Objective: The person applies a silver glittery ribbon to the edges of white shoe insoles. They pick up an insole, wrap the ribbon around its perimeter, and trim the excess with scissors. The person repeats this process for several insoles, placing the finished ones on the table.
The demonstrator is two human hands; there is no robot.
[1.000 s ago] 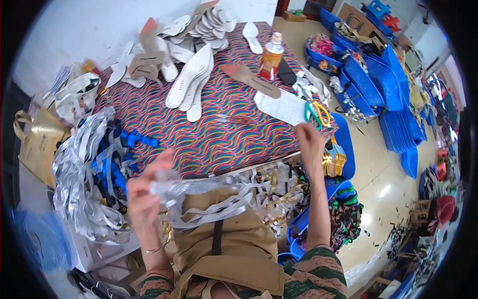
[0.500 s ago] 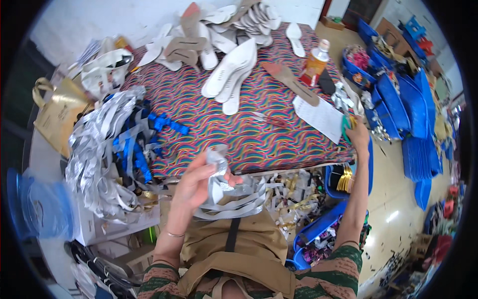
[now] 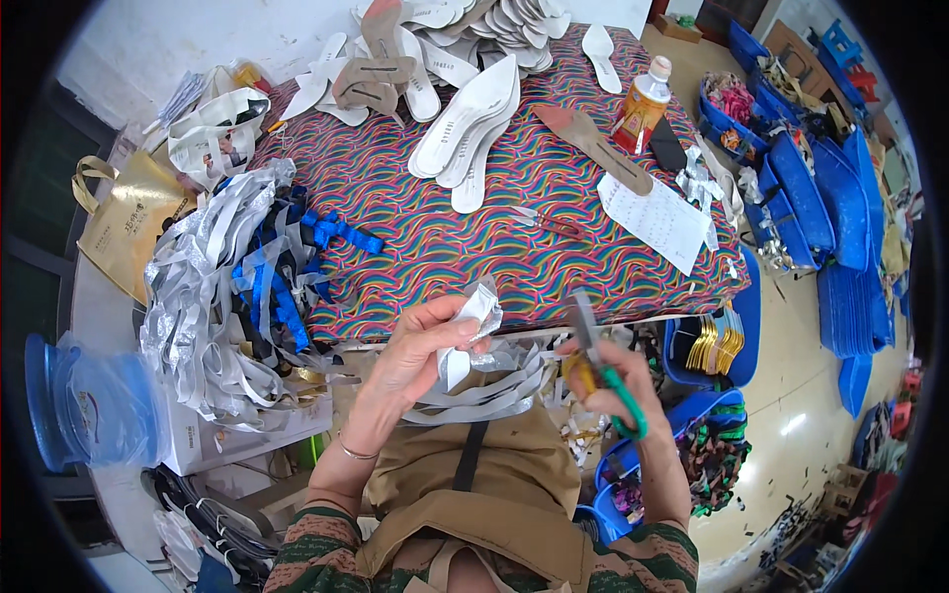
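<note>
My left hand (image 3: 423, 341) is closed on a folded bunch of silver strips (image 3: 482, 314) just off the table's front edge. From it, long silver strips (image 3: 494, 398) loop down over my brown apron (image 3: 504, 465). In my right hand (image 3: 625, 381) is a pair of scissors (image 3: 589, 341) with green and yellow handles. Their blades point up and away from me, a short way right of the silver bunch and apart from it. Another pair of red-handled scissors (image 3: 552, 224) lies on the patterned tablecloth (image 3: 395, 267).
White insoles (image 3: 465, 128) are heaped at the back of the table. A drink bottle (image 3: 643, 107) and a paper sheet (image 3: 654, 222) lie to the right. Silver strips (image 3: 213, 306) pile up at the left. Blue bins (image 3: 756, 326) stand right of the table and under its edge.
My right hand has picked up the green-and-yellow scissors from the table's right side and brought them left, near my left hand. The left hand has shifted slightly with the silver strips.
</note>
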